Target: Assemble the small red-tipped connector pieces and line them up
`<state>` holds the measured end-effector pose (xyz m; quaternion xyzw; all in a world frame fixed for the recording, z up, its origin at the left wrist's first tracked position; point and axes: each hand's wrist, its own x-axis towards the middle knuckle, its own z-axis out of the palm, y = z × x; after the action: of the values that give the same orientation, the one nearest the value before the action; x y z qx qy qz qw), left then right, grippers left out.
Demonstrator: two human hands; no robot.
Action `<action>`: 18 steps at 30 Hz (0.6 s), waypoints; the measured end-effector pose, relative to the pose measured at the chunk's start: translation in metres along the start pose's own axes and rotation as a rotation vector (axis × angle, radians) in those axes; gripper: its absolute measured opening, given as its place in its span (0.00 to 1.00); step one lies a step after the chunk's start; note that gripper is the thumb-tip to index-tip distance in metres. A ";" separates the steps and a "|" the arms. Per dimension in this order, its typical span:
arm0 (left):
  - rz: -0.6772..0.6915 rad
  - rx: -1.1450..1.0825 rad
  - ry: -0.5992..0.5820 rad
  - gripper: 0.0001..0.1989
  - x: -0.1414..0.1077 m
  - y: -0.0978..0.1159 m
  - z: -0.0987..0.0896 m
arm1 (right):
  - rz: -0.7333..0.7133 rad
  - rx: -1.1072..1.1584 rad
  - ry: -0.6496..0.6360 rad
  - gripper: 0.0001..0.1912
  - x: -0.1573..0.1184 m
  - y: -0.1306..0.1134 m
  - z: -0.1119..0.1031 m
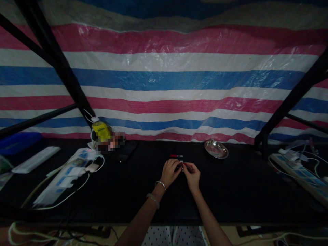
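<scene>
Both hands meet low over the black table (115, 194), near its middle. My left hand (170, 172) has its fingers closed around something small and dark that is mostly hidden. My right hand (192, 175) is pinched at the same spot, with a bit of red and a small metallic part showing between the fingertips. Just beyond my fingers lies a slim red piece with a silver end (176, 155), flat on the table and apart from my hands. A round shiny metal dish (216, 149) rests farther back on the right.
Power strips with white cables lie at left (60, 181) and far right (302, 174). A yellow bottle (101, 131) stands at the back left beside a dark flat object (125, 152). Black metal posts rise at both sides, before a striped sheet (179, 80).
</scene>
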<state>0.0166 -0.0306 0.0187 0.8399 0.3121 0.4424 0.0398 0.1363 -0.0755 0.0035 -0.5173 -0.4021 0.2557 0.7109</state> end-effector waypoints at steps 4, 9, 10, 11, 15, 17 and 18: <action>-0.244 0.061 0.129 0.10 0.004 -0.008 -0.001 | 0.039 0.062 0.130 0.15 0.011 0.004 -0.003; -0.586 0.366 0.154 0.13 0.010 -0.049 -0.023 | 0.036 0.017 0.277 0.17 0.030 0.016 -0.015; -0.631 0.433 0.138 0.15 0.011 -0.059 -0.030 | 0.037 0.012 0.287 0.17 0.033 0.018 -0.017; -0.671 0.496 0.126 0.17 0.011 -0.069 -0.036 | 0.036 0.009 0.286 0.17 0.036 0.021 -0.018; -0.805 0.700 0.104 0.24 0.007 -0.104 -0.056 | 0.027 -0.012 0.247 0.18 0.049 0.032 -0.020; -0.829 0.762 0.086 0.26 0.003 -0.117 -0.060 | 0.027 -0.037 0.216 0.17 0.055 0.037 -0.018; -0.833 0.782 0.079 0.27 0.000 -0.122 -0.061 | 0.029 -0.053 0.201 0.17 0.058 0.039 -0.017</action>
<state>-0.0900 0.0545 0.0138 0.5811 0.7584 0.2721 -0.1144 0.1845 -0.0265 -0.0183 -0.5647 -0.3281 0.2021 0.7298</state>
